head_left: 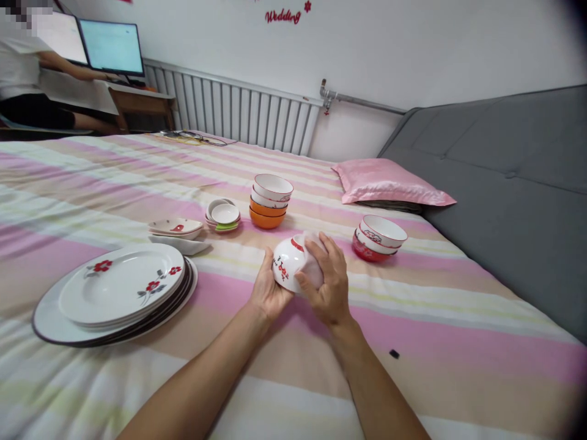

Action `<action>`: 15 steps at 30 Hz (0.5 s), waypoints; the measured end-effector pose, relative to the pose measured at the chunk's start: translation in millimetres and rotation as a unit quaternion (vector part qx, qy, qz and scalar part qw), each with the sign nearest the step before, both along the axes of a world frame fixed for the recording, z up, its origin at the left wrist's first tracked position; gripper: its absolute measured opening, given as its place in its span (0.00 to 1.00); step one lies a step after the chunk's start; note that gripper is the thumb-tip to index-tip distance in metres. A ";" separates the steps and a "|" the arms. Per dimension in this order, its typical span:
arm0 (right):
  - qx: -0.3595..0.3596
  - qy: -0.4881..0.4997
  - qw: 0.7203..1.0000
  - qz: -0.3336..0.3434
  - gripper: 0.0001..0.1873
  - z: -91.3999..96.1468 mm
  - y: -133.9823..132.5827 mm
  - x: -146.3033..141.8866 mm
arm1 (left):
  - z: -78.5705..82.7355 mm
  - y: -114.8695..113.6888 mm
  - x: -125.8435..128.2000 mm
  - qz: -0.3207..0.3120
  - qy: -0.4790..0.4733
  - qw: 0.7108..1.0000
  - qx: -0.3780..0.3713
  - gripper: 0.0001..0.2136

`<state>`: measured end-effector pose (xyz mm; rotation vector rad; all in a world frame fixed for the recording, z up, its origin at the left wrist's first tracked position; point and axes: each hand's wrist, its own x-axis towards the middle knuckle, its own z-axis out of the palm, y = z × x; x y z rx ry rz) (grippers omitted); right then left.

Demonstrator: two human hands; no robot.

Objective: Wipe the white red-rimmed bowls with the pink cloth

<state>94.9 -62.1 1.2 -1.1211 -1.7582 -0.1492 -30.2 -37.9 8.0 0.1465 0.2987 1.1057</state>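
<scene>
A white bowl [285,264] with red blossoms and dark lettering is tipped on its side above the bed. My left hand [270,290] grips it from the left and below. My right hand [331,281] is closed on a thin, pale cloth or tissue [313,269] and presses it against the bowl's right side; its exact kind is unclear. Beyond the hands stands a stack of white and orange bowls [270,201]. To the right is another stack, of white and red bowls [380,238].
Stacked plates [121,284] lie at left, with boat-shaped dishes [175,228] and small dishes [224,214] behind. A small black piece [394,354] lies front right. A pink pillow [389,181] rests by the grey headboard [495,159]. A person [27,73] sits at a desk.
</scene>
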 end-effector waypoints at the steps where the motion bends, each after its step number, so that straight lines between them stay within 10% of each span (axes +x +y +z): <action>1: 0.009 -0.014 1.000 -0.002 0.28 -0.5 0.0 -0.7 | -0.1 0.2 0.0 -0.001 0.004 1.000 0.006 0.28; 15: 0.091 -0.051 0.994 -0.016 0.25 -1.3 -5.0 -13.9 | 0.3 -24.3 11.6 0.063 0.214 0.962 0.161 0.27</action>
